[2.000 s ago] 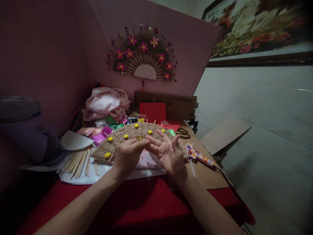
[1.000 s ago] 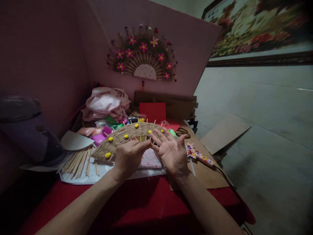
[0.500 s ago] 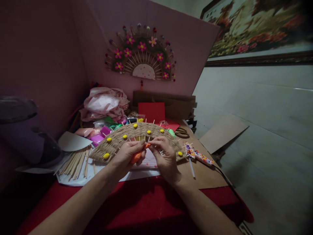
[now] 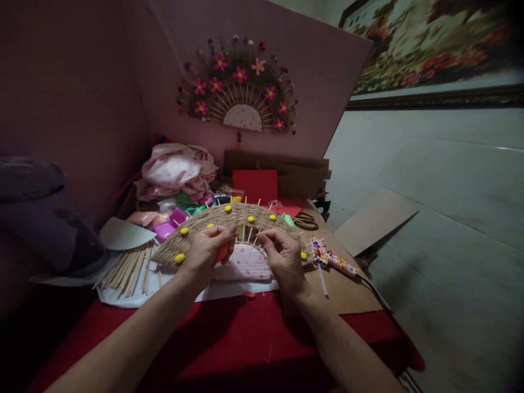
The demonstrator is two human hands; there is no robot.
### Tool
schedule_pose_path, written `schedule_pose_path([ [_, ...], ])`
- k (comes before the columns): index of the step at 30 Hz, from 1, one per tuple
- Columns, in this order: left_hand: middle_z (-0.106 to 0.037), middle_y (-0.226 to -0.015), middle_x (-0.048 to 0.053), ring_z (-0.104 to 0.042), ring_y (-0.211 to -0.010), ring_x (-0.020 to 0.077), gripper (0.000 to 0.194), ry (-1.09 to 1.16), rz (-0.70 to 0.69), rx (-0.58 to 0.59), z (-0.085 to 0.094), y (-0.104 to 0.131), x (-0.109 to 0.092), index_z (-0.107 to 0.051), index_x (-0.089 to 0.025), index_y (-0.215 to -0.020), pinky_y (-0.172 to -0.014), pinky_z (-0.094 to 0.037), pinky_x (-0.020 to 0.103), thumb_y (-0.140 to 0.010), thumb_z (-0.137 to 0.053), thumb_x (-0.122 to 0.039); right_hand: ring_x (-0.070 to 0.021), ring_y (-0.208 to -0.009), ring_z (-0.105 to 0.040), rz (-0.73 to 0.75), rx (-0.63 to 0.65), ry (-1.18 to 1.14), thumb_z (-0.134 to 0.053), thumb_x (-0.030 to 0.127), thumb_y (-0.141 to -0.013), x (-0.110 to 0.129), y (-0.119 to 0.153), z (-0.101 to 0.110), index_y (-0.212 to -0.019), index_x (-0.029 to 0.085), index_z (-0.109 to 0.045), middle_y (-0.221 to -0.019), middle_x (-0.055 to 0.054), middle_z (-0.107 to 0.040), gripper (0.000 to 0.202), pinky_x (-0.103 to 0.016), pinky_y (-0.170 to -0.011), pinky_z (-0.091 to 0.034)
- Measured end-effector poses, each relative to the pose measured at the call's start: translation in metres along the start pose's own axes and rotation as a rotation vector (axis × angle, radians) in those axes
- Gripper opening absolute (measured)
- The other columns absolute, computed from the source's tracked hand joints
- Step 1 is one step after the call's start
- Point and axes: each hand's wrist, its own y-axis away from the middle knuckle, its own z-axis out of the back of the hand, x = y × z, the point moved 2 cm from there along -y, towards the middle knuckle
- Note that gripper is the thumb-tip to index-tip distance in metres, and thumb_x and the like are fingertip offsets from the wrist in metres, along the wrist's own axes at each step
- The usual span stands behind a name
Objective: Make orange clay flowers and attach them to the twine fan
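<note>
Watching from my distant seat, I have the red cloth (image 4: 245, 338) nearest me, spread over the table, with both bare forearms crossing above it. A small orange piece (image 4: 249, 294) lies where that cloth meets the front edge of a white sheet (image 4: 204, 296).

Now the hands! The left hand (image 4: 209, 250) is curled around an orange lump (image 4: 221, 254), fingers closed over most of it, thumb pointing inward. Facing it, the right hand (image 4: 283, 261) has thumb and forefinger drawn close together; whether anything sits between those tips, I cannot tell. There's a gap between the two hands, and in it I see thin sticks and the spotted half-round (image 4: 245, 263) of the fan (image 4: 239, 214).

That fan lies right behind the hands, its arched twine band dotted with yellow buttons (image 4: 179, 258). Off to the left, loose wooden sticks (image 4: 126, 273) lie in a bundle; on the right, a flower-patterned glue gun (image 4: 333, 260) rests on brown cardboard (image 4: 347, 292).

Further back, I've got purple packets (image 4: 164, 231), a red card (image 4: 254, 185) and heaped pink cloth (image 4: 176, 170). Beyond them, a flowered fan (image 4: 241, 82) shows against the pink board (image 4: 311, 71).
</note>
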Motion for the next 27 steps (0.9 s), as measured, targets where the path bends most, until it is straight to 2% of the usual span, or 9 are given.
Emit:
schedule_pose_path([
  [2, -0.049, -0.042, -0.004, -0.035, -0.037, 0.0059, 0.023, -0.245, -0.004, 0.106, -0.003, 0.002, 0.001, -0.062, -0.015, -0.058, -0.039, -0.024, 0.02, -0.064, -0.072, -0.034, -0.0127, -0.062, -0.054, -0.017, 0.005, 0.008, -0.057, 0.033, -0.085, 0.001, -0.003, 0.004, -0.077, 0.018, -0.064, -0.068, -0.001, -0.06, 0.019, -0.024, -0.058, -0.042],
  [4, -0.055, -0.047, -0.001, -0.042, -0.043, 0.0083, 0.013, -0.555, -0.025, 0.301, -0.008, 0.007, 0.004, -0.068, -0.016, -0.062, -0.043, -0.027, 0.022, -0.062, -0.071, -0.028, -0.012, -0.06, -0.053, -0.033, -0.028, -0.006, -0.056, 0.034, -0.085, 0.002, -0.005, 0.006, -0.077, 0.018, -0.063, -0.066, 0.0, -0.059, 0.02, -0.023, -0.056, -0.041],
  [6, -0.063, -0.058, 0.0, -0.05, -0.053, 0.0118, 0.01, -0.845, -0.116, 0.448, -0.012, 0.013, 0.007, -0.073, -0.019, -0.07, -0.05, -0.032, 0.023, -0.062, -0.07, -0.025, -0.0113, -0.058, -0.051, -0.042, -0.059, -0.026, -0.056, 0.035, -0.085, 0.002, -0.005, 0.007, -0.075, 0.017, -0.062, -0.063, 0.001, -0.057, 0.021, -0.023, -0.055, -0.04],
  [10, -0.069, -0.068, 0.002, -0.056, -0.063, 0.0163, 0.013, -1.282, -0.211, 0.545, -0.014, 0.021, 0.014, -0.074, -0.023, -0.073, -0.058, -0.033, 0.027, -0.065, -0.068, -0.03, -0.0109, -0.058, -0.05, -0.05, -0.064, -0.03, -0.056, 0.036, -0.085, 0.0, -0.004, 0.005, -0.074, 0.017, -0.061, -0.063, 0.001, -0.056, 0.022, -0.022, -0.054, -0.039],
  [13, -0.069, -0.068, 0.003, -0.056, -0.063, 0.017, 0.011, -1.385, -0.212, 0.59, -0.015, 0.023, 0.019, -0.073, -0.022, -0.072, -0.057, -0.031, 0.027, -0.065, -0.066, -0.028, -0.0113, -0.059, -0.051, -0.054, -0.04, -0.01, -0.056, 0.036, -0.085, -0.001, -0.003, 0.004, -0.075, 0.017, -0.062, -0.065, 0.0, -0.058, 0.022, -0.023, -0.055, -0.04],
  [15, -0.068, -0.067, 0.004, -0.056, -0.063, 0.017, 0.007, -1.326, -0.22, 0.57, -0.016, 0.022, 0.02, -0.072, -0.021, -0.067, -0.056, -0.031, 0.026, -0.063, -0.066, -0.023, -0.0113, -0.059, -0.051, -0.062, -0.029, -0.008, -0.056, 0.036, -0.085, 0.0, -0.003, 0.004, -0.075, 0.017, -0.062, -0.065, 0.0, -0.058, 0.022, -0.023, -0.055, -0.04],
  [18, -0.063, -0.057, 0.003, -0.052, -0.055, 0.0138, 0.003, -1.023, -0.177, 0.492, -0.016, 0.019, 0.016, -0.069, -0.02, -0.06, -0.051, -0.03, 0.024, -0.061, -0.068, -0.018, -0.0107, -0.057, -0.05, -0.096, -0.015, -0.068, -0.058, 0.038, -0.084, 0.001, -0.003, 0.004, -0.074, 0.017, -0.062, -0.064, 0.0, -0.058, 0.023, -0.022, -0.052, -0.04],
  [23, -0.043, -0.038, -0.005, -0.029, -0.033, 0.0052, 0.013, -0.261, 0.2, 0.353, -0.011, 0.012, 0.0, -0.066, -0.016, -0.064, -0.036, -0.017, 0.02, -0.065, -0.071, -0.028, -0.0087, -0.051, -0.047, -0.167, 0.064, -0.285, -0.056, 0.041, -0.084, 0.006, -0.002, 0.002, -0.079, 0.017, -0.065, -0.063, 0.001, -0.056, 0.025, -0.021, -0.046, -0.037],
  [27, -0.053, -0.047, -0.002, -0.033, -0.032, 0.0031, 0.016, 0.066, 0.287, 0.281, -0.008, 0.009, -0.008, -0.063, -0.013, -0.066, -0.033, -0.017, 0.018, -0.067, -0.071, -0.026, -0.0083, -0.052, -0.047, -0.154, 0.155, -0.367, -0.055, 0.042, -0.085, 0.01, 0.001, -0.001, -0.083, 0.018, -0.066, -0.066, 0.0, -0.058, 0.026, -0.021, -0.045, -0.038],
])
